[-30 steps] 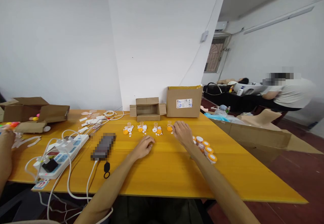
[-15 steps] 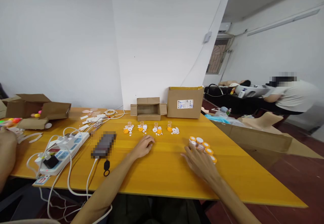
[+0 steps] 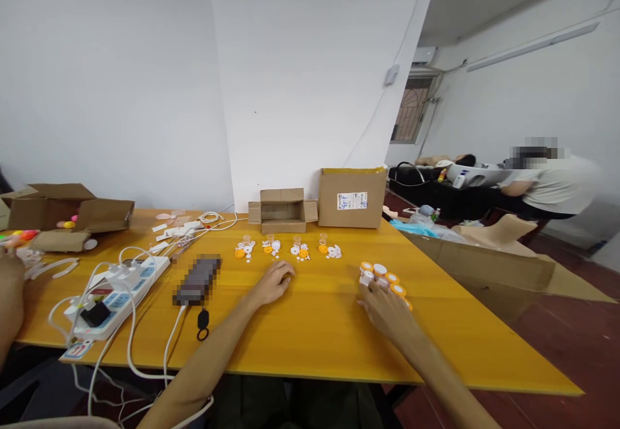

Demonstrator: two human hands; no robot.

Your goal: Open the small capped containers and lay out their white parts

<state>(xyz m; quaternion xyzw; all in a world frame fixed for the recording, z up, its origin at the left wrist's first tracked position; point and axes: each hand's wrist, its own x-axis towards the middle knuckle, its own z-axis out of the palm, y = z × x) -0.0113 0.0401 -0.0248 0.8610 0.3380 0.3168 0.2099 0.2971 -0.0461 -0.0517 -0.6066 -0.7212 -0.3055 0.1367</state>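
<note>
My left hand [image 3: 274,282] lies on the yellow table, fingers loosely bent, holding nothing. Ahead of it is a row of small parts: clear little cups [image 3: 297,240], orange rings [image 3: 303,254] and white perforated discs [image 3: 334,252]. Farther right, my right hand [image 3: 386,307] reaches over a cluster of small round jars [image 3: 380,269] with white-and-orange lids. Its thumb and fingers are drawn together at a small white-topped jar [image 3: 367,278] on the cluster's near-left side. The hand covers part of the cluster, and the fingertip contact is partly hidden.
A power strip [image 3: 126,292] with white cables and a phone-like device [image 3: 197,280] lie at left. An open small carton [image 3: 283,225] and a closed box [image 3: 352,212] stand at the back. Another person's hand [image 3: 10,287] shows at far left; a seated person [image 3: 557,187] is at right.
My right hand's fingers have drawn in from a spread pose and closed at the white-topped jar. My left hand stays where it was. The view has shifted slightly.
</note>
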